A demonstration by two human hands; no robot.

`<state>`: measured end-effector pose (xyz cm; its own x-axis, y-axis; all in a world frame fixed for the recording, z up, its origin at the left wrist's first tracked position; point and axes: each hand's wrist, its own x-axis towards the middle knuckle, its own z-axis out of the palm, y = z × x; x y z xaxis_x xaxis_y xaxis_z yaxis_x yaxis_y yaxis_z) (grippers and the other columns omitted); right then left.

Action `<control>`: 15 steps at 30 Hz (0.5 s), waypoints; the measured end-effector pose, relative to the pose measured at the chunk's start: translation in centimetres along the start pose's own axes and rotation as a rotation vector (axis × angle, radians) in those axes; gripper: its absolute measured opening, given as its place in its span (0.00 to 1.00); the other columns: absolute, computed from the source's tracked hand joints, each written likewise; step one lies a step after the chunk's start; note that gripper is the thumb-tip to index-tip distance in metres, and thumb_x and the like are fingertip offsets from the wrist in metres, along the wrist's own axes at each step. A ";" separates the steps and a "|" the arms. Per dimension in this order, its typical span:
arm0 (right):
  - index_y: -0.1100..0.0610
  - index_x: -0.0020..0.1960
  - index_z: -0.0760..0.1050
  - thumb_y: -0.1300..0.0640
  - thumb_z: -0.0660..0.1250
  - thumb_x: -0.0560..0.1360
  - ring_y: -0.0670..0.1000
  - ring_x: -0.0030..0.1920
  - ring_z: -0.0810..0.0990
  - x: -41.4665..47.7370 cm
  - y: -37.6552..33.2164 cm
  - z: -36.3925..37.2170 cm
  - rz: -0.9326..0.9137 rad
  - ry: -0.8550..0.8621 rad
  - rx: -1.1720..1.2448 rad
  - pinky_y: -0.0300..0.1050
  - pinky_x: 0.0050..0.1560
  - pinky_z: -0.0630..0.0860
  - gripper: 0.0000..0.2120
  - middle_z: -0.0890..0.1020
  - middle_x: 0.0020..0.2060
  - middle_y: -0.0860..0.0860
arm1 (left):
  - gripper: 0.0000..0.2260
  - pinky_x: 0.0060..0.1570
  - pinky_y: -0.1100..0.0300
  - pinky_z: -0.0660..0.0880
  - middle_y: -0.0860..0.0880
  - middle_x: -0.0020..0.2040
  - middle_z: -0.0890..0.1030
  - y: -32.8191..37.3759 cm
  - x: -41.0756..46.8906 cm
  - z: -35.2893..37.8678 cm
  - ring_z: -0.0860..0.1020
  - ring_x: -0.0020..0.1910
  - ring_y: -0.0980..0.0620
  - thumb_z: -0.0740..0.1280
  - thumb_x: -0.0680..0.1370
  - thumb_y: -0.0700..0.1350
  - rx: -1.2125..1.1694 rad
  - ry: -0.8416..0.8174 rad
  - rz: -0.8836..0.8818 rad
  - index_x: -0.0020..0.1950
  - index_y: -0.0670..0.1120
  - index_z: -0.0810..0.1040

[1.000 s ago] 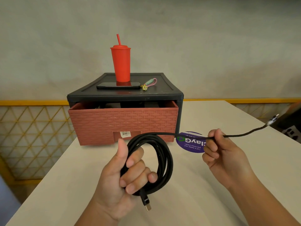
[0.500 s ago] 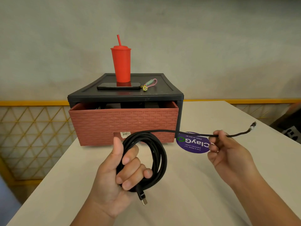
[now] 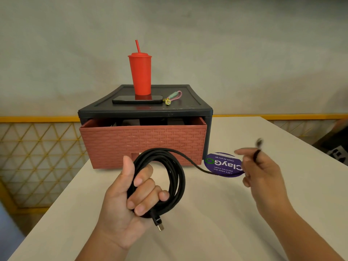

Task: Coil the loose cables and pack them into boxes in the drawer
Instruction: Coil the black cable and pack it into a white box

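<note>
Fingers [image 3: 145,178] of the left hand [image 3: 130,202] curl round the coiled black cable [image 3: 178,178], holding the coil upright above the bench [image 3: 216,232]. The right hand [image 3: 263,178], blurred, appears to pinch the free end. The loose tail runs right from the coil's top to that hand, which is therefore nearer for the last loop; the open drawer [image 3: 143,142] lies just beyond.
</note>
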<state>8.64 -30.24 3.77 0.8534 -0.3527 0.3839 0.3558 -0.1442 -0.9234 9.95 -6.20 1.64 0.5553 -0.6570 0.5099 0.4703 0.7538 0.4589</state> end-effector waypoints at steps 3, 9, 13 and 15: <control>0.46 0.39 0.79 0.58 0.61 0.74 0.40 0.37 0.77 -0.9 0.2 1.1 -0.162 -0.261 -0.252 0.29 0.39 0.69 0.11 0.81 0.37 0.40 | 0.26 0.59 0.51 0.67 0.45 0.30 0.67 0.0 0.0 0.0 0.65 0.31 0.47 0.46 0.83 0.58 -0.001 -0.001 0.002 0.48 0.38 0.72; 0.42 0.52 0.71 0.36 0.48 0.69 0.44 0.50 0.74 -1.7 1.5 1.5 -0.286 -0.527 -0.565 0.45 0.53 0.71 0.20 0.77 0.46 0.45 | 0.23 0.55 0.53 0.69 0.47 0.28 0.67 -1.5 0.4 0.3 0.65 0.29 0.48 0.48 0.83 0.57 0.005 0.003 -0.033 0.46 0.40 0.72; 0.42 0.55 0.72 0.34 0.48 0.67 0.40 0.53 0.72 -1.2 1.6 1.0 -0.278 -0.506 -0.570 0.37 0.55 0.69 0.24 0.76 0.49 0.40 | 0.23 0.55 0.53 0.69 0.47 0.28 0.67 -1.6 0.5 0.4 0.65 0.29 0.48 0.48 0.83 0.57 0.010 0.014 -0.041 0.46 0.39 0.72; 0.37 0.51 0.70 0.33 0.48 0.67 0.38 0.53 0.72 -1.2 1.2 0.9 -0.258 -0.476 -0.514 0.29 0.51 0.67 0.20 0.76 0.47 0.36 | 0.24 0.55 0.53 0.69 0.46 0.28 0.67 -1.5 0.4 0.3 0.65 0.29 0.48 0.48 0.83 0.57 0.009 0.013 -0.040 0.47 0.39 0.72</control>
<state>8.43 -29.13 2.24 0.8812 0.1722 0.4403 0.4434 -0.6239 -0.6435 9.23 -7.59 1.40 0.5453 -0.6863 0.4814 0.4865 0.7267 0.4850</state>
